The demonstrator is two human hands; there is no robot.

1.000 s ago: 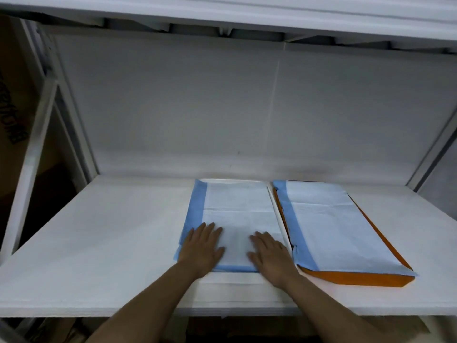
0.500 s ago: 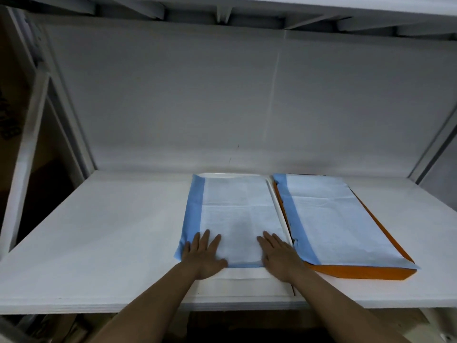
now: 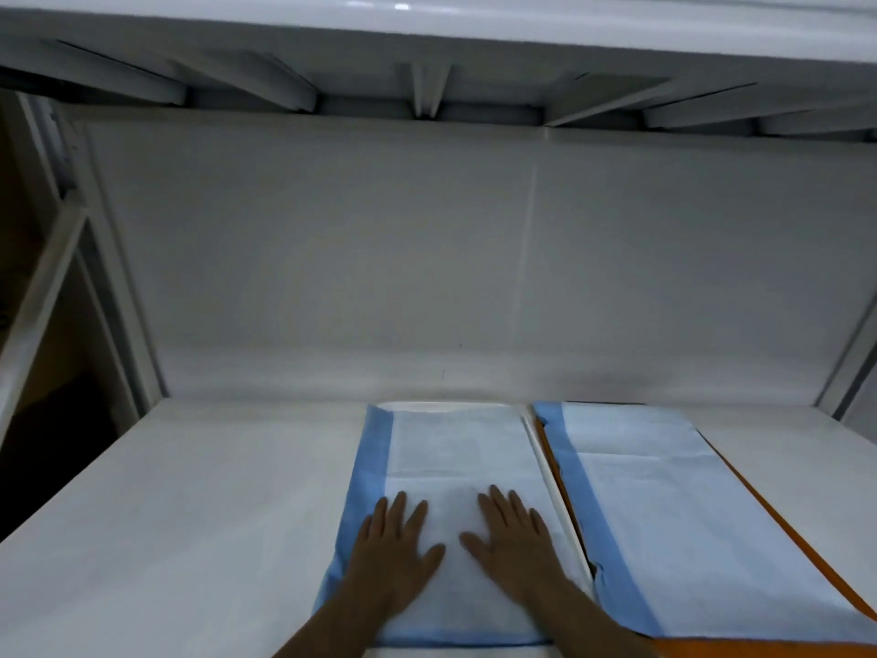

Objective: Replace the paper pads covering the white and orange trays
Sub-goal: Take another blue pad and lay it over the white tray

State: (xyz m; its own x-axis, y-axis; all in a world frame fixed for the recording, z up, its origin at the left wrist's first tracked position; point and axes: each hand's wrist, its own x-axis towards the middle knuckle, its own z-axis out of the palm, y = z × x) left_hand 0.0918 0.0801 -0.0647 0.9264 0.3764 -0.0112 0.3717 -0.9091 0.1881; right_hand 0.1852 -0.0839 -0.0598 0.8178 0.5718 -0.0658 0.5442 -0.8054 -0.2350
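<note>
Two bare hands lie flat, fingers spread, on a blue-edged pad (image 3: pixel 455 472) covering the white tray (image 3: pixel 545 472) on a white shelf (image 3: pixel 190 515) — left hand (image 3: pixel 391 548), right hand (image 3: pixel 515 543), neither pinching anything. Just beside, a second pad (image 3: pixel 688 505) covers the orange tray (image 3: pixel 807 548). The step looks like smoothing — next, probably squaring the pad's near edge.

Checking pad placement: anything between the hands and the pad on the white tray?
Nothing visible. The left hand and right hand lie flat on the pad covering the white tray.
</note>
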